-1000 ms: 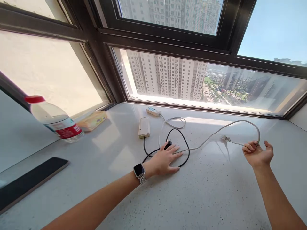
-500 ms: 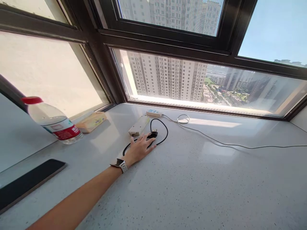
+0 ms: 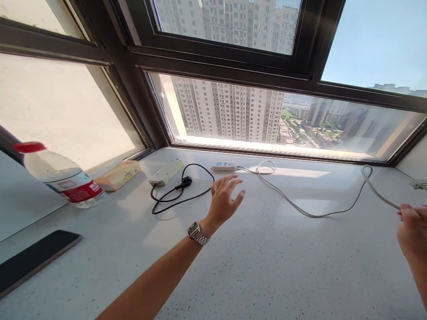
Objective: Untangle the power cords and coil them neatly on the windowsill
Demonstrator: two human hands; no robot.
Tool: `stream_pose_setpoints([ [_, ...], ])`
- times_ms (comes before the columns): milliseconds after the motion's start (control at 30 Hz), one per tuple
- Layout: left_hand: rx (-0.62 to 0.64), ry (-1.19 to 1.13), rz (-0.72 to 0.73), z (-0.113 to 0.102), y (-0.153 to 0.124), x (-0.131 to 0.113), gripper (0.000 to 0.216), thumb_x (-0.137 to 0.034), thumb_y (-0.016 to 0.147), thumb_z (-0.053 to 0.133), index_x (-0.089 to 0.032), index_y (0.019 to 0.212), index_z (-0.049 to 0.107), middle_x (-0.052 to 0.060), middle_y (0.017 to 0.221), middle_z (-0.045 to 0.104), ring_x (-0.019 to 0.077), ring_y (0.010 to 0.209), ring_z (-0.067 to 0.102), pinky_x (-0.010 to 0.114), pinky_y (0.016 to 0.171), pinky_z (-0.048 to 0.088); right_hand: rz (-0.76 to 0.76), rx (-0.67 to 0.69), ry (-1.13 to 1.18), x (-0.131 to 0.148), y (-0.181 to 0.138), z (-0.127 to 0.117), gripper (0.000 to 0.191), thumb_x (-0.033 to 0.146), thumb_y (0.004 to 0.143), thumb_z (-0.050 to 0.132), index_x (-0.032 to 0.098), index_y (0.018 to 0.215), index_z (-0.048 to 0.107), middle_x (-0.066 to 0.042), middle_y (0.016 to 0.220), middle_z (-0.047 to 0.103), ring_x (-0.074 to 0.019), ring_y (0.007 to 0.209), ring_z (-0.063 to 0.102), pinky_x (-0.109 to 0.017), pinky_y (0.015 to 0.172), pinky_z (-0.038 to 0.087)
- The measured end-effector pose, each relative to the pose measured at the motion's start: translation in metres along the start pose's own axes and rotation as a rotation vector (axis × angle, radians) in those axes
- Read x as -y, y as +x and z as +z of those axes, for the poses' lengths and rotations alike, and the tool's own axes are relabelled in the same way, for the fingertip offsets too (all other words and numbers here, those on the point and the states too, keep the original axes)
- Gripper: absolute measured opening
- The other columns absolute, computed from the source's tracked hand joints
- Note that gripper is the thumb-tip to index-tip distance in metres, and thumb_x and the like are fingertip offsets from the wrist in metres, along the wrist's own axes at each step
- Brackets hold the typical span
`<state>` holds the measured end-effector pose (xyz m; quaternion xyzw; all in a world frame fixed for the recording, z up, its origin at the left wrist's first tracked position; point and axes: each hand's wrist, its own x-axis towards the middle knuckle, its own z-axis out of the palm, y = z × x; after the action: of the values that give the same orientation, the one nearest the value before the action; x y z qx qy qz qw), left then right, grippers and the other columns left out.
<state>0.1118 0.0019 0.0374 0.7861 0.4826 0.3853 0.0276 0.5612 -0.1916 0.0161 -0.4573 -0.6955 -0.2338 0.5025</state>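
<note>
My left hand [image 3: 227, 200] hovers in the middle with fingers loosely spread and nothing in it, just in front of a white power strip [image 3: 224, 166] near the window. At the right edge, my right hand [image 3: 411, 226] is closed around the strip's white cable [image 3: 310, 215], part of which rises in a bend; the hand is partly cut off. Left of my left hand lie a white box-shaped adapter [image 3: 167, 172] and its looped black cord [image 3: 178, 208] with a black plug [image 3: 186, 182].
A water bottle [image 3: 71, 182] with a red cap stands at the left beside a tissue pack [image 3: 118, 175]. A dark phone [image 3: 36, 258] lies nearer. Dark window frames [image 3: 213, 62] bound the white speckled sill [image 3: 283, 266]. A small pale object [image 3: 418, 184] at the right is unclear.
My left hand has left the black plug and moved right. The adapter and cord now lie farther left, the power strip farther right. My right hand has come into view holding the white cable.
</note>
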Motion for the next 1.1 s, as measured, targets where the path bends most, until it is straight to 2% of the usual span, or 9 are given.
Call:
stream_pose_setpoints([
  [67,0.009,-0.242,-0.001,-0.005,0.002,-0.048,0.029,-0.038,0.086,0.046,-0.022,0.098,0.068,0.009,0.114,0.066,0.0277,0.119,0.050,0.050,0.110,0.020,-0.088,-0.201,-0.066,0.036,0.061,0.041,0.030,0.003,0.072,0.062,0.021,0.053,0.048,0.004,0.047,0.036,-0.0094,0.042,0.033,-0.027,0.039,0.023],
  [267,0.483,-1.092,-0.197,-0.009,0.013,-0.123,0.053,-0.060,0.086,0.043,-0.016,0.082,0.073,0.011,0.089,0.072,0.0273,0.098,0.062,0.044,0.099,0.037,-0.445,0.184,0.180,0.147,0.131,0.116,0.030,0.003,0.067,0.049,0.018,0.047,0.033,0.004,0.054,0.037,-0.0081,0.047,0.026,-0.026,0.046,0.025],
  [367,0.440,-1.581,-0.487,-0.007,0.017,-0.125,0.041,-0.054,0.080,0.059,-0.016,0.091,0.068,0.006,0.077,0.069,0.0199,0.079,0.065,0.036,0.084,0.047,-0.484,0.247,0.325,0.171,0.129,0.145,0.025,0.005,0.069,0.048,0.019,0.052,0.037,0.004,0.057,0.038,-0.0090,0.049,0.031,-0.025,0.049,0.031],
  [433,0.294,-1.855,-0.671,-0.011,0.022,-0.120,0.029,-0.045,0.081,0.064,-0.017,0.084,0.063,-0.003,0.056,0.058,0.0125,0.060,0.060,0.029,0.071,0.050,-0.341,0.201,0.485,0.186,0.122,0.168,0.015,0.007,0.073,0.052,0.021,0.068,0.049,0.001,0.073,0.050,-0.0090,0.055,0.041,-0.024,0.053,0.038],
  [567,0.026,-2.059,-0.734,-0.037,0.031,-0.105,0.028,-0.032,0.093,0.049,-0.016,0.070,0.051,-0.011,0.040,0.025,0.0035,0.033,0.031,0.012,0.038,0.033,0.444,-0.101,0.849,0.219,0.096,0.224,0.036,0.019,0.079,0.055,0.028,0.111,0.041,-0.006,0.109,0.050,-0.0120,0.072,0.054,-0.026,0.059,0.046],
  [633,-0.011,-2.018,-0.714,-0.052,0.034,-0.098,0.029,-0.034,0.094,0.046,-0.017,0.071,0.050,-0.011,0.041,0.023,0.0029,0.030,0.020,0.012,0.030,0.018,0.685,0.070,0.988,0.227,0.080,0.250,0.030,0.029,0.081,0.055,0.026,0.107,0.042,-0.002,0.093,0.053,-0.0119,0.064,0.052,-0.023,0.051,0.042],
  [767,-0.156,-1.828,-0.682,-0.084,0.035,-0.081,0.033,-0.048,0.089,0.051,-0.018,0.075,0.051,-0.012,0.043,0.025,0.0026,0.030,0.013,0.014,0.029,0.010,0.560,0.733,0.943,0.198,0.058,0.274,0.026,0.043,0.086,0.049,0.019,0.077,0.053,0.005,0.055,0.041,-0.0094,0.047,0.036,-0.023,0.047,0.031],
  [867,-0.362,-1.710,-0.639,-0.108,0.032,-0.068,0.040,-0.056,0.087,0.049,-0.020,0.071,0.049,-0.011,0.042,0.023,0.0033,0.030,0.011,0.017,0.029,0.006,0.382,0.759,0.609,0.145,0.053,0.267,0.034,0.044,0.084,0.051,0.017,0.064,0.052,0.004,0.052,0.040,-0.0092,0.051,0.034,-0.024,0.053,0.028],
  [1100,-0.558,-1.560,-0.566,-0.131,0.027,-0.056,0.050,-0.060,0.089,0.040,-0.019,0.061,0.046,-0.009,0.037,0.020,0.0042,0.029,0.009,0.022,0.032,0.001,0.482,0.870,0.070,0.043,0.042,0.225,0.030,0.040,0.081,0.048,0.018,0.065,0.057,0.000,0.055,0.052,-0.0116,0.052,0.041,-0.025,0.053,0.026],
])
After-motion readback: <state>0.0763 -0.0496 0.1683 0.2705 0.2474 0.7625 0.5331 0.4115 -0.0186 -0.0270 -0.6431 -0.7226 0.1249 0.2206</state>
